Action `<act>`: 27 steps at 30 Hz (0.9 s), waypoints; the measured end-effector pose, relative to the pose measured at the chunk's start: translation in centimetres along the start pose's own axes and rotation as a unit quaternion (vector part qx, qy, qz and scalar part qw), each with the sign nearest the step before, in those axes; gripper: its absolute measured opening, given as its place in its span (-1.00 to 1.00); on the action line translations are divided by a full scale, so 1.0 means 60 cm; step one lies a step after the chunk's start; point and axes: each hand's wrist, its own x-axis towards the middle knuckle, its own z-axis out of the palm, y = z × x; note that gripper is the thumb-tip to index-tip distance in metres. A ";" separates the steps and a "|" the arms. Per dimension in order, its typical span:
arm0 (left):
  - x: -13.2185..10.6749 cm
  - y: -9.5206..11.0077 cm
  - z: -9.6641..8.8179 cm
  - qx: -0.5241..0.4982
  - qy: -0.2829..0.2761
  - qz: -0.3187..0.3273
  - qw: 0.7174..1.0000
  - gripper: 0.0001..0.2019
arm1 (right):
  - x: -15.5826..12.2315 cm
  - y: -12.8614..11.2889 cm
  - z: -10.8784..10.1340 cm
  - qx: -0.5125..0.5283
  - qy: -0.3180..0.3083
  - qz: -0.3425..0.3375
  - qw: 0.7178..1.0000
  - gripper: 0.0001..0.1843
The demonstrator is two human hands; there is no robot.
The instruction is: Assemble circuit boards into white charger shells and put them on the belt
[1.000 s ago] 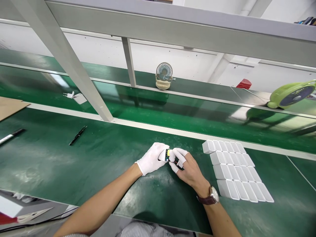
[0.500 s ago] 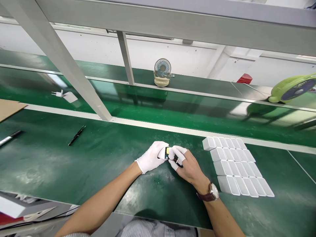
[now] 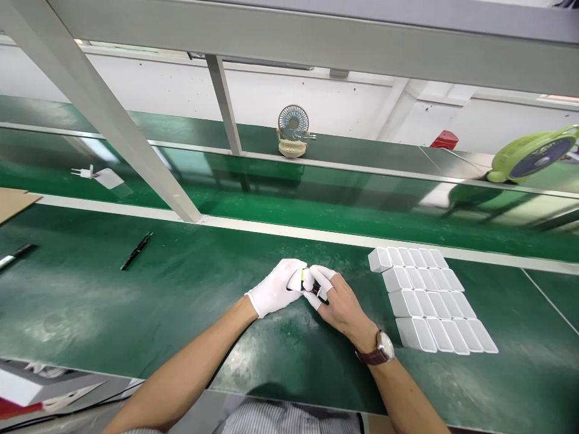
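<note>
My left hand [image 3: 277, 289], in a white glove, is closed around a small white plastic housing [image 3: 295, 280] over the middle of the bench. A circuit board [image 3: 304, 276] with a yellow component sits partly inside the housing's right end. My right hand [image 3: 341, 306], with white finger cots and a watch on the wrist, pinches the board's outer end from the right. Dark parts show between its fingers, which hide much of the board. Both hands meet at the housing.
Rows of white open housings [image 3: 427, 278] stand to the right. A black pen [image 3: 137, 251] and a marker [image 3: 17, 255] lie left, near cardboard [image 3: 15, 202]. Behind the bench runs a green belt [image 3: 271, 202] carrying a white plug piece [image 3: 108, 178]. A slanted metal post [image 3: 122, 126] rises at left.
Less of the circuit board shows outside the housing, so it sits deeper in it. The white plug piece on the belt has moved left. The view has shifted slightly.
</note>
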 end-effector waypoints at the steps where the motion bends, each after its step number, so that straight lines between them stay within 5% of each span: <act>1: -0.001 0.000 0.000 0.002 -0.006 -0.005 1.000 -0.46 | 0.000 -0.003 -0.001 0.012 0.001 0.016 1.000 -0.25; 5: -0.002 -0.003 -0.001 0.036 -0.002 0.019 0.999 -0.36 | 0.002 -0.011 -0.016 0.122 0.010 0.111 0.986 -0.33; 10: 0.003 0.003 -0.014 -0.022 0.003 -0.009 1.000 -0.72 | 0.008 -0.006 -0.025 0.219 0.057 0.160 0.961 -0.66; 15: 0.005 0.008 -0.026 -0.136 -0.018 -0.119 0.983 -0.69 | 0.008 0.002 -0.002 0.123 0.065 0.090 0.986 -0.64; 19: 0.008 0.012 -0.031 -0.201 -0.024 -0.146 0.968 -0.67 | -0.002 0.009 0.015 0.073 -0.004 0.036 0.997 -0.53; 27: 0.015 0.009 -0.029 -0.301 -0.045 -0.188 0.934 -0.59 | -0.004 0.020 0.025 0.073 -0.015 0.019 0.997 -0.56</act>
